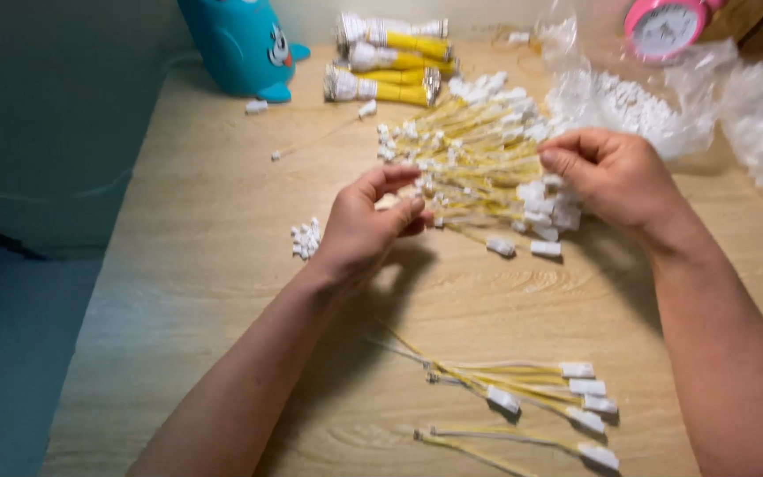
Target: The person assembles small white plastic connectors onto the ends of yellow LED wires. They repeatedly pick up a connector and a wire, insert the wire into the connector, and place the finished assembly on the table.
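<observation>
While both hands pinch thin yellow wires at the big pile (479, 168) — left hand (368, 225) one end, right hand (611, 177) the other — finished wires (523, 397) lie nearer on the counter (205, 265).

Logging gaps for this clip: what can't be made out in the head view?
- What the left hand pinches: hidden by its own curled fingers.
- Right hand fingertips: buried in the wire pile.
- Clock: cut off by the top edge, face blurred.
- Bag contents: too small, blurred by plastic.
- Toy: cut off at top.
</observation>
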